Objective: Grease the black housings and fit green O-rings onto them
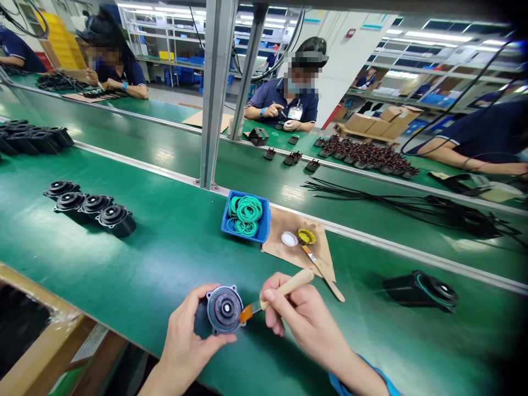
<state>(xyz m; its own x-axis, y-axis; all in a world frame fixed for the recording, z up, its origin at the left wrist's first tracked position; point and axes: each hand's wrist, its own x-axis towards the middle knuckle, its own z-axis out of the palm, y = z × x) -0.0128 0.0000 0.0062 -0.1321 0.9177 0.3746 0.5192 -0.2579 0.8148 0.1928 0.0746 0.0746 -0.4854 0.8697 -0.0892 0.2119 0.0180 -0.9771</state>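
black round housing [225, 309]: gripped in left hand [187, 338], over green desk [165, 247]
wooden brush [284, 290]: pinched in right hand [299, 319], orange bristles touching housing rim

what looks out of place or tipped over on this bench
One lone part seems to lie on its side at the right, away from the neat row of four at the left. Nothing looks spilled: the rings sit in their tray. The left hand grips a round part, the right hand a brush.

housing [225, 309]: black, green ring
brush [277, 297]: tan handle, orange bristles
bin [246, 219]: blue, green rings
belt [165, 247]: green
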